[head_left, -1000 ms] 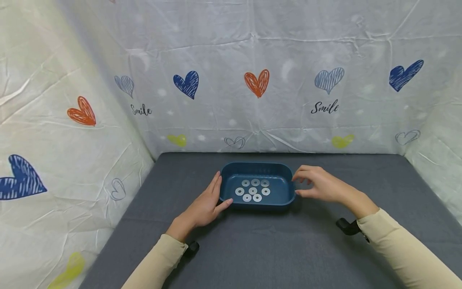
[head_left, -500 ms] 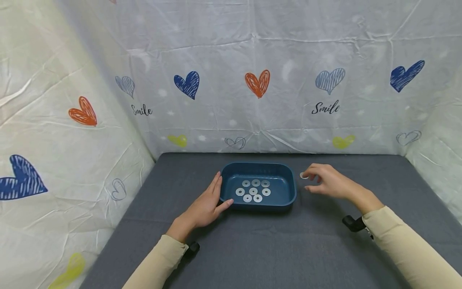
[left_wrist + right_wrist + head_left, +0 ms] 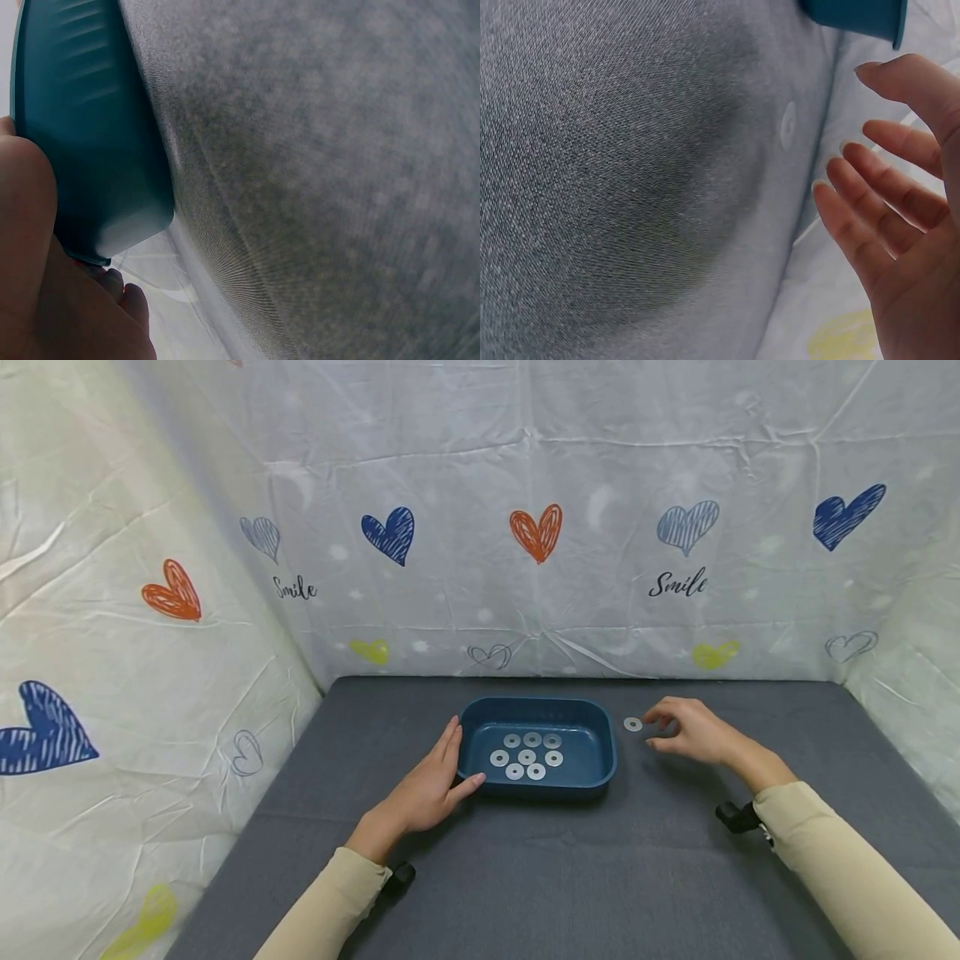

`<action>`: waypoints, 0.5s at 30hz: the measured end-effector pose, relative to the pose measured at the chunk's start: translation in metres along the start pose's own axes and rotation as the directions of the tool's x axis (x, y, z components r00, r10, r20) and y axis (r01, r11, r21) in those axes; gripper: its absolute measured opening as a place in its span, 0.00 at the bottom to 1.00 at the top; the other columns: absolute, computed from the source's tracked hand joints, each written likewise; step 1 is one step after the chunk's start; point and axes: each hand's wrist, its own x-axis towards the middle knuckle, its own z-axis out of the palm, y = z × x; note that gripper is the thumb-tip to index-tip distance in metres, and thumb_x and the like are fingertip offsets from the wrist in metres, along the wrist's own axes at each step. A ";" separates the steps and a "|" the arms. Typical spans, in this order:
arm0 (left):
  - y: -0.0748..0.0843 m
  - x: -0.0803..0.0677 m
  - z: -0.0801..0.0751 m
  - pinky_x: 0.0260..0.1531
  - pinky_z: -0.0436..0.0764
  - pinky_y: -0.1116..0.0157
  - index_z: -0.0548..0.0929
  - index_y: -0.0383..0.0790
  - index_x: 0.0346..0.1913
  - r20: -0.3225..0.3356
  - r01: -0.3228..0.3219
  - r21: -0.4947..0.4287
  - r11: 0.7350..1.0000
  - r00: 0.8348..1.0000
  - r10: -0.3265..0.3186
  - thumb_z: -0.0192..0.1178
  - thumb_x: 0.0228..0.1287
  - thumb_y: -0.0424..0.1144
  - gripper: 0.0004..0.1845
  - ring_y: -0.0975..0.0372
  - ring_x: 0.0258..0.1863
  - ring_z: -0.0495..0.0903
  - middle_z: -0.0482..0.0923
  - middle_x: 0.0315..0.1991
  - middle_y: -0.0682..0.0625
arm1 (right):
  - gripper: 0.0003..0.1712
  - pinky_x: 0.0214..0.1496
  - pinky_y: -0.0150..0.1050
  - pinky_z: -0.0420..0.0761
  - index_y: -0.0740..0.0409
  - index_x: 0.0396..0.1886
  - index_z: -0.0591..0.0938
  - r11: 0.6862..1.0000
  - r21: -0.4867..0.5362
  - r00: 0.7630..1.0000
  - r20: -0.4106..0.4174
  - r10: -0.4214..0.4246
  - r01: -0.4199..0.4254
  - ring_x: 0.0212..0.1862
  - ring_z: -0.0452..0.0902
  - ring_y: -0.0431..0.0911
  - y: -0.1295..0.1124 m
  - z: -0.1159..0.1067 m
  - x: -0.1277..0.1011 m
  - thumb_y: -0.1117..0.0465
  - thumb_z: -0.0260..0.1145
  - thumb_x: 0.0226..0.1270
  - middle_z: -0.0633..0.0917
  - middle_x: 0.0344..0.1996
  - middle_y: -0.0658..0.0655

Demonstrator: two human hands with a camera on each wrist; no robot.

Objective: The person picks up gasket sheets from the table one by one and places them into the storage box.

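Observation:
In the head view a dark blue rectangular tray (image 3: 577,787) stands on the table with several flat metal washers (image 3: 494,759) lying spaced apart on its floor. My left hand (image 3: 422,795) rests against the tray's left end, fingers straight along the side and thumb at the front corner. One more washer (image 3: 628,727) lies flat on the cloth just right of the tray. Close to its right is my right hand (image 3: 693,731), fingers loosely bent and holding nothing. The right wrist view shows that hand's fingers apart, with the lone washer (image 3: 784,126) on the cloth beyond them.
A dark grey cloth (image 3: 555,885) covers the table. Behind it and at both sides hang pale curtains (image 3: 465,602) printed with hearts. Each forearm wears a black wrist device (image 3: 737,818) below a beige sleeve.
My right hand has moved right, from the tray's right edge, and let go of a washer, which now lies on the cloth. The left hand and tray have stayed put.

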 end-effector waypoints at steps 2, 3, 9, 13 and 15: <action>0.000 0.000 -0.001 0.76 0.54 0.47 0.39 0.31 0.82 0.000 0.000 -0.004 1.000 1.000 0.000 0.47 0.77 0.66 0.52 0.50 0.82 0.41 0.29 0.84 0.42 | 0.19 0.45 0.49 0.85 0.69 0.52 0.84 1.000 -0.010 1.000 -0.003 0.016 -0.016 0.47 0.83 0.57 0.003 0.002 0.002 0.62 0.74 0.66 0.85 0.47 0.65; 0.001 -0.001 -0.001 0.76 0.54 0.47 0.39 0.31 0.82 0.001 0.001 -0.004 1.000 1.000 -0.001 0.47 0.77 0.66 0.52 0.50 0.82 0.41 0.30 0.84 0.42 | 0.20 0.45 0.50 0.85 0.69 0.53 0.84 1.000 -0.013 1.000 -0.003 0.024 -0.024 0.47 0.83 0.58 0.005 0.003 0.003 0.62 0.74 0.66 0.85 0.47 0.65; 0.000 0.000 -0.001 0.76 0.54 0.47 0.40 0.30 0.82 -0.001 -0.003 -0.002 1.000 1.000 0.003 0.46 0.76 0.66 0.52 0.50 0.82 0.41 0.31 0.84 0.40 | 0.21 0.46 0.54 0.83 0.70 0.52 0.84 0.997 -0.027 0.998 -0.007 0.070 -0.070 0.46 0.82 0.58 0.011 0.008 0.010 0.61 0.75 0.64 0.85 0.46 0.64; 0.000 0.000 0.000 0.76 0.54 0.47 0.40 0.30 0.82 -0.003 -0.003 0.000 1.000 1.000 0.003 0.46 0.76 0.67 0.52 0.50 0.82 0.42 0.31 0.84 0.40 | 0.22 0.47 0.55 0.82 0.70 0.52 0.84 0.993 -0.027 0.994 -0.002 0.113 -0.113 0.46 0.82 0.57 0.014 0.012 0.015 0.61 0.75 0.63 0.85 0.45 0.64; 0.000 0.001 0.000 0.76 0.54 0.47 0.40 0.31 0.82 -0.002 -0.002 0.002 1.000 1.000 0.002 0.46 0.76 0.67 0.52 0.50 0.82 0.41 0.30 0.84 0.41 | 0.22 0.47 0.55 0.82 0.70 0.52 0.84 0.990 -0.025 0.990 0.001 0.139 -0.138 0.46 0.81 0.57 0.016 0.013 0.018 0.60 0.75 0.64 0.85 0.44 0.63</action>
